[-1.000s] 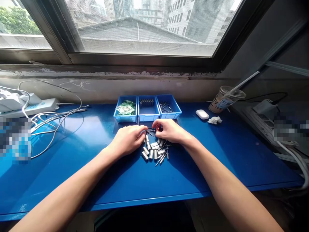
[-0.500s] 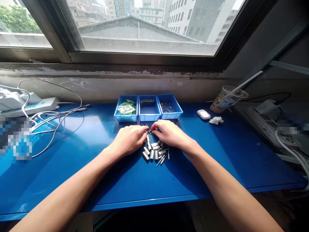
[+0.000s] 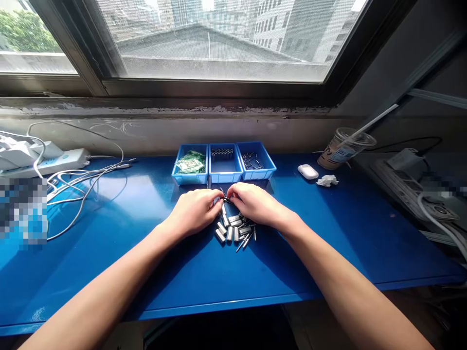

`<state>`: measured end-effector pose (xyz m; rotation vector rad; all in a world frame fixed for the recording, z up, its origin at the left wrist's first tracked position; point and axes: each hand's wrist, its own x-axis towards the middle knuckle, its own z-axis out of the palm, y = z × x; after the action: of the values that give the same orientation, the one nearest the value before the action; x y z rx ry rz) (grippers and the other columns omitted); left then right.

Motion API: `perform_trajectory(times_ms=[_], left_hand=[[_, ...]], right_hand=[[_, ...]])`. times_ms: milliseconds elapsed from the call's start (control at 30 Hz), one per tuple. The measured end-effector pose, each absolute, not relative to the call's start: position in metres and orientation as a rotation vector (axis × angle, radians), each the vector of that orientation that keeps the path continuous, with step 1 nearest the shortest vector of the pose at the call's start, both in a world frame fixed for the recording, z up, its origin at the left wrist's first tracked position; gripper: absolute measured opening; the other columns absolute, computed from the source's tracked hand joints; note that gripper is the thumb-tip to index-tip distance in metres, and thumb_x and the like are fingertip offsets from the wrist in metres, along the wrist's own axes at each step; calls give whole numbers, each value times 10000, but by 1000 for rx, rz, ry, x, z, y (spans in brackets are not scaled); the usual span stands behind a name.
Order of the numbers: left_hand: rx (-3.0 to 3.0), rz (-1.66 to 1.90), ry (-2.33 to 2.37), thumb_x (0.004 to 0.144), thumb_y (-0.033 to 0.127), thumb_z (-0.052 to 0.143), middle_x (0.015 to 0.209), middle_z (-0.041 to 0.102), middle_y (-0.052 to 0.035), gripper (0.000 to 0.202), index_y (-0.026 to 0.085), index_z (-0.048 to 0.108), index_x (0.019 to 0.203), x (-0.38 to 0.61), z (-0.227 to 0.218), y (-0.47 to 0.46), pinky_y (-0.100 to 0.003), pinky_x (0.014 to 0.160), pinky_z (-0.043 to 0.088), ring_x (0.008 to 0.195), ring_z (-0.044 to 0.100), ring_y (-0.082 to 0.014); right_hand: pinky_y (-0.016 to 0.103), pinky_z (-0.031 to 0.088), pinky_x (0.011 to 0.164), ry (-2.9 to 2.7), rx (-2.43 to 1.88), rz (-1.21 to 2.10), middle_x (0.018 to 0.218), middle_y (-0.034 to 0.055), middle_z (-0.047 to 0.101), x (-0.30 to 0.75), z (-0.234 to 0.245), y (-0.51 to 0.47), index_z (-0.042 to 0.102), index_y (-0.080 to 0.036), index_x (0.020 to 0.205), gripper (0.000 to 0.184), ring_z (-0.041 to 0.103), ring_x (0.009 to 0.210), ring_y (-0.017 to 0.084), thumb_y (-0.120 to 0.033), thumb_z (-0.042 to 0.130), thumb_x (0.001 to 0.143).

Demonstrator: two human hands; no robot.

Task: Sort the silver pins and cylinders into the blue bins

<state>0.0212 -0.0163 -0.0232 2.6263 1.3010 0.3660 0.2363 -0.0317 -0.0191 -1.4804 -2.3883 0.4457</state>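
My left hand [image 3: 195, 210] is closed in a pinch, thumb and index finger together on thin dark metal pins [image 3: 226, 199]. Facing it, my right hand [image 3: 257, 203] also pinches at these pins, and its fingertips almost meet the left ones. The fingers partly cover the pins, so how they sit together cannot be made out. Below the hands lies a loose heap of short silvery hexagonal metal pieces [image 3: 229, 234]. Thin metal pins with a thicker section [image 3: 246, 241] lie at the heap's right side.
Behind the hands stand three blue bins: one with green-white packets [image 3: 191, 163], one with stacked metal tubes [image 3: 222, 152], one with thin pins [image 3: 251, 161]. Rightward are a white case [image 3: 308, 171], crumpled tissue [image 3: 327, 180] and cup [image 3: 343, 148]. White cables [image 3: 85, 182] lie left.
Both hands stay at nearly the same place, still pinching the pins. The right hand has shifted very slightly. The heap and bins look the same.
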Motion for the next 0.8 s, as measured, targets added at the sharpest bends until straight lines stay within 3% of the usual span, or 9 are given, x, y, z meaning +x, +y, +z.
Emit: perform_trajectory(times_ms=[133, 267, 467, 633, 733, 800], left_hand=[[2617, 387, 1301, 1026, 368, 537, 1038, 796, -53, 285, 263, 726, 1212, 20, -23, -17, -317, 717, 540, 900, 750, -263], [2582, 524, 1215, 1053, 397, 541, 984, 797, -29, 299, 279, 692, 1282, 19, -24, -17, -297, 684, 509, 834, 743, -236], [2640, 761, 1072, 1070, 345, 533, 964, 789, -43, 229, 209, 718, 1088, 21, -29, -14, -275, 670, 481, 744, 704, -184], [2544, 1020, 1007, 1057, 323, 558, 841, 745, -34, 209, 175, 699, 1011, 25, -25, -16, -249, 634, 467, 672, 646, -147], [2520, 1147, 984, 1058, 317, 550, 777, 718, -27, 229, 163, 693, 967, 27, -20, -18, -237, 614, 457, 648, 630, -136], [2511, 1198, 950, 1070, 315, 526, 760, 707, -23, 252, 158, 685, 954, 28, -18, -20, -228, 600, 448, 628, 618, -127]], right_hand=[[324, 487, 811, -2370, -1417, 490, 1178, 125, 715, 239, -20, -35, 599, -178, 1200, 198, 686, 1011, 239, -200, 454, 1067], [293, 464, 746, -2284, -1353, 567, 1112, 82, 694, 241, -22, -37, 539, -209, 1163, 148, 655, 920, 193, -207, 418, 1078], [281, 457, 723, -2154, -1254, 662, 1016, 45, 673, 240, -18, -42, 530, -214, 1101, 109, 602, 829, 158, -225, 425, 1075], [270, 482, 657, -1850, -1142, 835, 945, 21, 682, 236, -9, -45, 634, -201, 1116, 183, 603, 730, 134, -352, 627, 1012], [290, 551, 727, -1695, -978, 976, 985, 34, 737, 236, -8, -44, 729, -207, 1042, 215, 679, 821, 158, -390, 753, 929], [308, 582, 773, -1583, -928, 1045, 992, 36, 768, 237, -10, -43, 750, -219, 1103, 255, 714, 854, 167, -384, 776, 911]])
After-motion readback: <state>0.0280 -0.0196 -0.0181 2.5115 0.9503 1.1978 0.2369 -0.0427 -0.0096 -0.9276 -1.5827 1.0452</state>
